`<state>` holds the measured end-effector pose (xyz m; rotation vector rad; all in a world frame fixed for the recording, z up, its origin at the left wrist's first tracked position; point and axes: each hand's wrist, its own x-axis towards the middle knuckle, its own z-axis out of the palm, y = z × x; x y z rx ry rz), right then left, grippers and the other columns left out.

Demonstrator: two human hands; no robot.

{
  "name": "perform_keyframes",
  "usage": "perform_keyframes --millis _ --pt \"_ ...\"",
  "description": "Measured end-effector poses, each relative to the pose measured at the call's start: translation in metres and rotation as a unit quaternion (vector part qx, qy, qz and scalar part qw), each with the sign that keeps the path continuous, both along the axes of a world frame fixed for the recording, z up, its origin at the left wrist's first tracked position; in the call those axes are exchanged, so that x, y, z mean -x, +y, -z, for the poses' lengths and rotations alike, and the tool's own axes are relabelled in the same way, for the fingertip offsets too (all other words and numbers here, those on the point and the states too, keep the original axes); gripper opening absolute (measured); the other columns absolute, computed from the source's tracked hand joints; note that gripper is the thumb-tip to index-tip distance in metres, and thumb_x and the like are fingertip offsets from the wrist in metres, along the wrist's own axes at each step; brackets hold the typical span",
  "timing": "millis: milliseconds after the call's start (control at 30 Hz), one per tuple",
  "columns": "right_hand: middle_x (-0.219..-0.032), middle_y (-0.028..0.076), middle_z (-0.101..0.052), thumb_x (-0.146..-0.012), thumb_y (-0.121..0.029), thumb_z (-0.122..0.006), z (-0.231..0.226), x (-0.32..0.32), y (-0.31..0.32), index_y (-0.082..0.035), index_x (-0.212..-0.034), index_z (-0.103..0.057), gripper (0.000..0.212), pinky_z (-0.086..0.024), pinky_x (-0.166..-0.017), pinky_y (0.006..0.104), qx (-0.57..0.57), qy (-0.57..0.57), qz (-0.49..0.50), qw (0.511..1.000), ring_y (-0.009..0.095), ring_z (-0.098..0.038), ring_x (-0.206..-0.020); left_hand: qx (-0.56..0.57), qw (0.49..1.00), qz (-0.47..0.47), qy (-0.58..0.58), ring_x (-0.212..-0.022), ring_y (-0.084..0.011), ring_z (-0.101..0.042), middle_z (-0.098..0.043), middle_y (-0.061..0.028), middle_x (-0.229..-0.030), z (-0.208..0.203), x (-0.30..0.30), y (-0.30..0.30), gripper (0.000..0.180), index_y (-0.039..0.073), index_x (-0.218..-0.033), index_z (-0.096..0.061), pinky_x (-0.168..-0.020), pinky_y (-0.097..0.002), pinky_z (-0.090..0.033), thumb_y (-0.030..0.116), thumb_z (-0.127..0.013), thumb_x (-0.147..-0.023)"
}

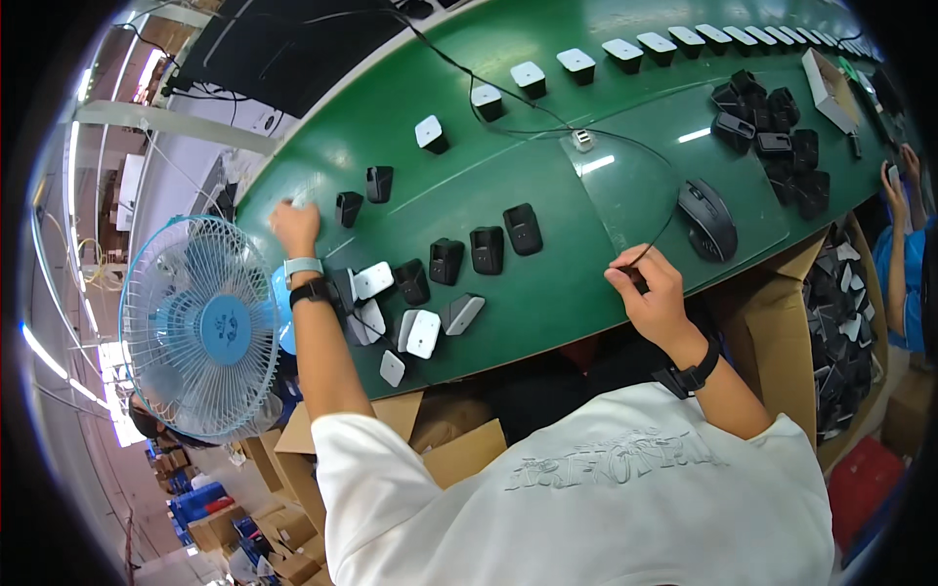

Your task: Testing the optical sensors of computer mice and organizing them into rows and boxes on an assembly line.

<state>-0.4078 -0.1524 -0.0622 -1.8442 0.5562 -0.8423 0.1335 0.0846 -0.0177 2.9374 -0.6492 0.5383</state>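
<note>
"What's the biggest thing there?"
"The green bench (576, 269), stretching right across. At its left end stands a blue fan (226, 329), and by its near edge on the right is an open carton (782, 332) filled with dark and pale pieces."

"And the hands?"
"The left hand (295, 227) is out at the far left of the bench, fingers bent. I cannot tell whether it grips anything; the fingertips are too small and partly hidden. The right hand (649, 288) is over the near edge, narrow, pinched on a black cable (671, 168)."

"Which way does the cable lie from it?"
"Away from the body. It leaves the pinch, passes the left side of a black mouse (707, 220), then curves left toward the far side of the bench. The right hand is clearly the nearer one; the left is well apart from it."

"What about the smaller things?"
"A black block (348, 209) stands just to the right of the left hand, with another slightly beyond. Four black holders (487, 251) sit in a slanting row between the hands, long sides pointing roughly away from the person. Smallest is a white socket (582, 141) where the cable seems to arrive, though I wouldn't swear to that."
</note>
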Motion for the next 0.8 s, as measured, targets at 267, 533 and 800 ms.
perform_keyframes --millis 267,533,800 --pt "-0.086 0.008 -0.065 -0.085 -0.003 -0.078 0.0 0.005 -0.005 0.001 -0.093 -0.068 0.013 -0.05 -0.064 0.0268 -0.025 0.013 0.024 0.999 0.017 -0.063 -0.072 -0.091 0.892 0.384 0.221 -0.098 -0.038 -0.059 -0.062 -0.0187 -0.102 -0.049 0.31 -0.042 0.044 0.002 -0.105 -0.067 -0.085 -0.0433 -0.05 0.028 -0.084 -0.076" --pt "-0.089 0.004 -0.07 -0.094 -0.009 -0.073 -0.025 0.009 0.018 0.002 -0.097 -0.07 0.011 -0.05 -0.07 0.0236 -0.359 -0.032 -0.118 0.925 0.009 -0.063 -0.079 0.313 0.789 0.15 0.507 -0.105 -0.0249 -0.066 -0.064 -0.0122 -0.119 -0.037 0.386 -0.037 0.028 0.006 -0.121 -0.057 -0.079 -0.0359 -0.053 0.004 -0.067 -0.095" --pt "-0.092 0.005 -0.069 -0.1 -0.014 -0.067 -0.043 0.017 0.03 0.002 -0.102 -0.068 0.016 -0.055 -0.075 0.0262 -0.448 -0.097 -0.153 0.876 0.012 -0.067 -0.085 0.599 0.356 0.173 0.696 -0.118 -0.024 -0.059 -0.048 -0.0095 -0.132 -0.012 0.419 -0.054 0.037 0.01 -0.112 -0.044 -0.096 -0.0447 -0.055 0.0 -0.071 -0.088"
